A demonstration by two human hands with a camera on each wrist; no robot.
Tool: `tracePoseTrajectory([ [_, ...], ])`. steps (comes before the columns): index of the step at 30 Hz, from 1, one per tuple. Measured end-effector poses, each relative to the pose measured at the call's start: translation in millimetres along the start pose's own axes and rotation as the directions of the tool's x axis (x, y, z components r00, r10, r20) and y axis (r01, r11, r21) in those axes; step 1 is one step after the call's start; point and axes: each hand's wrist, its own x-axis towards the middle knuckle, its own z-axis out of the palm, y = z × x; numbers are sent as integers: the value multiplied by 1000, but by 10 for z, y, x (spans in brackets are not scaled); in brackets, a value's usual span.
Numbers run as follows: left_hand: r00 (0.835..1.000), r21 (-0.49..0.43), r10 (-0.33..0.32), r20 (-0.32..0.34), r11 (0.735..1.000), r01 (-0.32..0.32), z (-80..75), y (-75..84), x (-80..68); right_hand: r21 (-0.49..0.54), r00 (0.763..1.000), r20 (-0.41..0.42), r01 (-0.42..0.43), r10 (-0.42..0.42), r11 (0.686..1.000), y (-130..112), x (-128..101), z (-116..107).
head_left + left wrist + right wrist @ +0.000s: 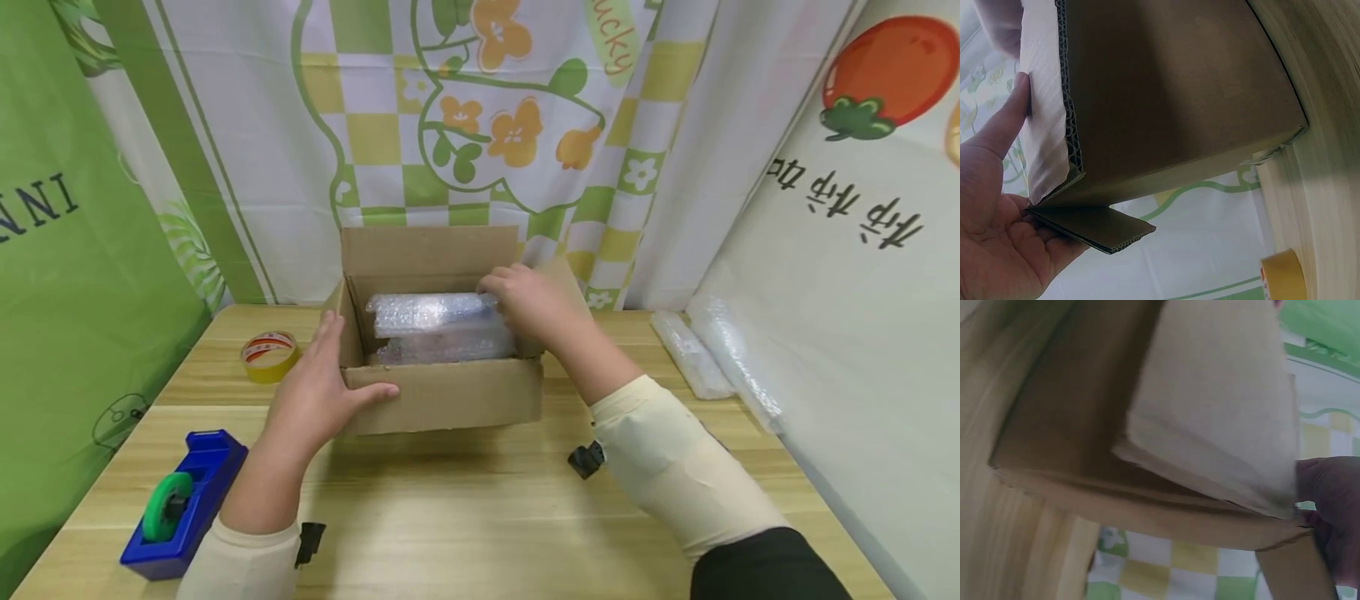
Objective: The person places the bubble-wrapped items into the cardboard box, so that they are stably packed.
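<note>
Brown cardboard makes up the open box [442,392] that sits on the wooden table [465,517], straight ahead of both hands. It is the biggest thing here, and its long side runs from left to right, across in front of the person. Its top flaps stand up, and the back flap stands tallest.

Inside the box lies a bubble-wrap bundle [438,327]. It is see-through and shiny, with little bumps all over. It is long too, and it lies the same way as the box, left to right. It fills most of the inside.

The right hand [528,304] is the nearer one to the bundle. It reaches over the right wall of the box, and its fingers curl down onto the right end of the bundle. From this hand, the rest of the bundle stretches away to the left. It looks like the hand is grasping that end, but the fingertips are partly hidden.

The left hand [318,392] is flat and released, gripping nothing. Its palm presses on the outside of the left front corner of the box, with the thumb lying along the front wall. The left wrist view shows the palm touching a side flap [1094,228].
</note>
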Motion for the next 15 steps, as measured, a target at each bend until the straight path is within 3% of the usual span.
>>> tracePoseTrajectory([
  [7, 1000, 4, 1, 2, 1000, -1, -8, -1, 1, -7, 999, 29, 16, -16, 1000, -14, 35, 183],
  [15, 1000, 1, -6, 4, 1000, 6, -19, 9, -4, -55, 999, 24, 42, -40, 998, -15, -9, 143],
])
